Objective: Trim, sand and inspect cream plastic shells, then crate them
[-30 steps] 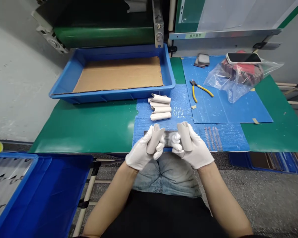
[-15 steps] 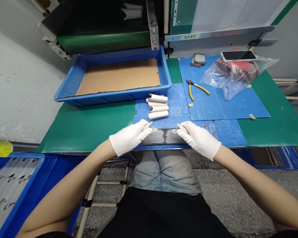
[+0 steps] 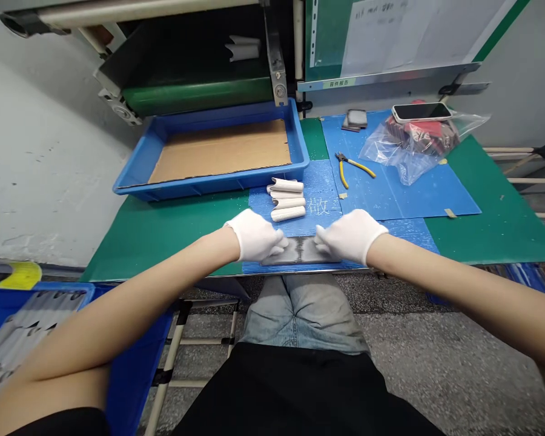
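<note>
My left hand (image 3: pixel 260 236), in a white glove, has its fingers curled and pressed down at the left part of a grey, dark-smeared abrasive pad (image 3: pixel 300 249) by the table's front edge. My right hand (image 3: pixel 349 235), gloved too, is curled the same way at the pad's right part. Each hand closes around a small pale tube piece, now almost wholly hidden by the fingers. Just beyond the hands, several whitish tube pieces (image 3: pixel 288 213) with scooped ends lie stacked on the blue sheet (image 3: pixel 320 181).
A blue tray (image 3: pixel 209 186) lined with cardboard stands under a green conveyor belt (image 3: pixel 200 95). Yellow-handled nippers (image 3: pixel 343 172), small grey pads (image 3: pixel 356 118), and a plastic bag (image 3: pixel 409 160) with a phone (image 3: pixel 421 112) on top lie right. A bin (image 3: pixel 88 295) of grey parts stands lower left.
Both hands have turned over, knuckles up, and lowered their pieces to the pad. The pale tips that showed between the fingers are now hidden. The view has shifted slightly.
</note>
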The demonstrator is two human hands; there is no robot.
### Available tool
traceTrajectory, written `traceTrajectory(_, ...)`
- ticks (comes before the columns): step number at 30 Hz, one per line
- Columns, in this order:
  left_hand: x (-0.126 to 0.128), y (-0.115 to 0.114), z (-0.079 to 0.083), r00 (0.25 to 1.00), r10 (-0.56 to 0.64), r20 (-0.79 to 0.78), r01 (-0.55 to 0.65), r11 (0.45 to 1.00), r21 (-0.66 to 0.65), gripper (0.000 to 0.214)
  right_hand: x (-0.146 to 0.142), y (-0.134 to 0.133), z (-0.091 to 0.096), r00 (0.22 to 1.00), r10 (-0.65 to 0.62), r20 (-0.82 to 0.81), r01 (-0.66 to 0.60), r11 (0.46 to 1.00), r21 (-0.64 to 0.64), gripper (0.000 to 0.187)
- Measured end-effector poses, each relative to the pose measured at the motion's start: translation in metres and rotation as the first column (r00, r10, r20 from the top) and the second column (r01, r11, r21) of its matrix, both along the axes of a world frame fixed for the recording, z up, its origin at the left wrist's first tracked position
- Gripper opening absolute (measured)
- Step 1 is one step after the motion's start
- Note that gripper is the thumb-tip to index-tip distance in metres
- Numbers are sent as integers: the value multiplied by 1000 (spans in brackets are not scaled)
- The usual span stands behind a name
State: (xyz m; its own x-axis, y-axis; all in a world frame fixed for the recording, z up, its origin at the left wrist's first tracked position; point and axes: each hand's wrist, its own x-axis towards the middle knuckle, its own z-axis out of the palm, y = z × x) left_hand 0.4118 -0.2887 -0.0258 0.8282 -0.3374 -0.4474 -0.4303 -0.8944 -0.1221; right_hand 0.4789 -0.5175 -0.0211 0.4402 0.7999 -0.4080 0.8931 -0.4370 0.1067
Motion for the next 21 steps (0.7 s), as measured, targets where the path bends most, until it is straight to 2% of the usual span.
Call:
traceTrajectory(2, 4, -3, 4, 1000, -1, -6, 1, 1000, -17, 45, -2, 5, 3, 1000, 22, -9, -22, 1000, 17, 46)
traceTrajectory(6, 7, -9, 5, 999, 6, -42, -5, 1000, 18, 42, -6, 13, 7, 1000, -10, -20, 9, 999, -31, 46)
traceTrajectory(9, 3, -11, 5, 1000, -16, -26, 17, 999, 31, 44, -11, 16, 7, 999, -7, -34, 6, 1000, -26, 46)
traceTrajectory(13, -5, -11, 6, 997, 35, -72, -33, 999, 16, 41, -19, 19, 8, 1000, -20, -22, 19, 998, -58, 42)
traceTrajectory(17, -13, -14, 6, 1000, 5, -7, -5, 1000, -5, 48, -25, 20, 10, 999, 0, -36, -2, 999, -50, 43)
traceTrajectory(21, -23, -16, 6, 999, 2, -33, -1, 1000, 30, 47, -31, 17, 12, 999, -31, -29, 29, 997, -67, 42)
